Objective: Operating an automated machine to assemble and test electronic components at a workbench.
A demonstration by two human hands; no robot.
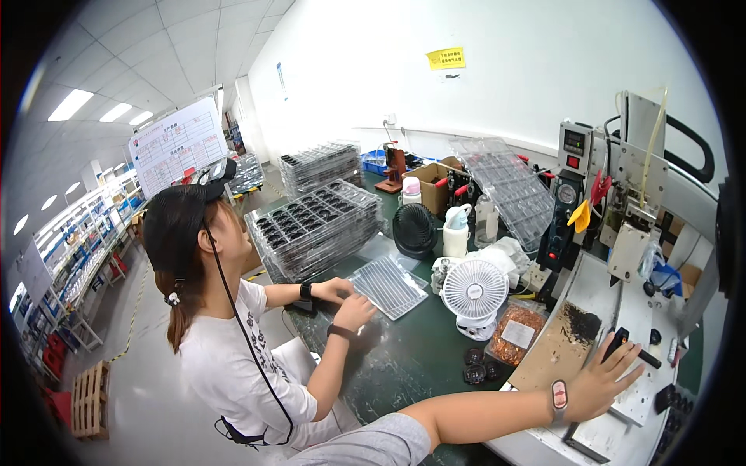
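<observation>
The head view shows the wearer's left hand [600, 382] stretched over the white machine base [637, 402] at the right, palm down, with the fingers spread wide. Its fingertips are at a black handle [616, 343] lying over the base; it is not closed around it, and whether it touches cannot be told. The right hand is outside the view, so its state cannot be told. Just left of the black handle, a brown board [553, 363] lies along the base's left edge, bearing a heap of black bits [581, 322].

On the green table [404, 361], near its right edge beside the base, lie a clear bag of orange-brown pieces [516, 334] and some glossy black round parts [475, 369]. A white fan [474, 292] stands just behind them, with a white bottle [456, 233] and a black fan [415, 231] farther toward the wall-side edge. Toward the table's far left corner rises a stack of clear trays [318, 225] with dark contents in the top one. At the left edge, a co-worker's two hands [354, 312] are near a clear ribbed tray [388, 287] lying flat.
</observation>
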